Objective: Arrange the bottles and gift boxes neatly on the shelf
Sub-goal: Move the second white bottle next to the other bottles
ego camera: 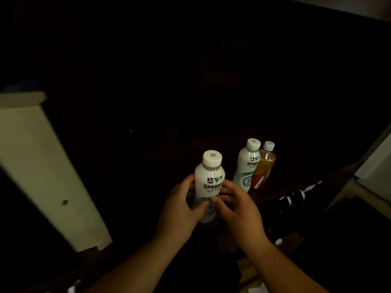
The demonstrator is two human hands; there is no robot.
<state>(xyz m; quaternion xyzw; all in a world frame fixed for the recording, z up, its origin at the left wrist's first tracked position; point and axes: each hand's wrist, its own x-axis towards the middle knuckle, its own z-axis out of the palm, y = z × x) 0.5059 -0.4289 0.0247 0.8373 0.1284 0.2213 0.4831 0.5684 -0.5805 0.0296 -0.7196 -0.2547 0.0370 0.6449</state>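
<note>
A white milk-drink bottle [209, 178] with a white cap and black lettering stands upright at the front edge of a dark shelf [275, 192]. My left hand [179, 210] wraps its lower left side and my right hand [239, 208] grips its lower right side. To the right, further back on the shelf, a second white bottle [246, 164] stands upright. An orange drink bottle [264, 166] with a red label and white cap stands touching it on its right. No gift box can be made out in the dark.
The scene is very dark. A tall pale box or panel [42, 166] leans at the left. A light-coloured object [372, 166] sits at the right edge. Below the shelf edge lie dark items with white bands [292, 198] and brown cardboard [249, 269].
</note>
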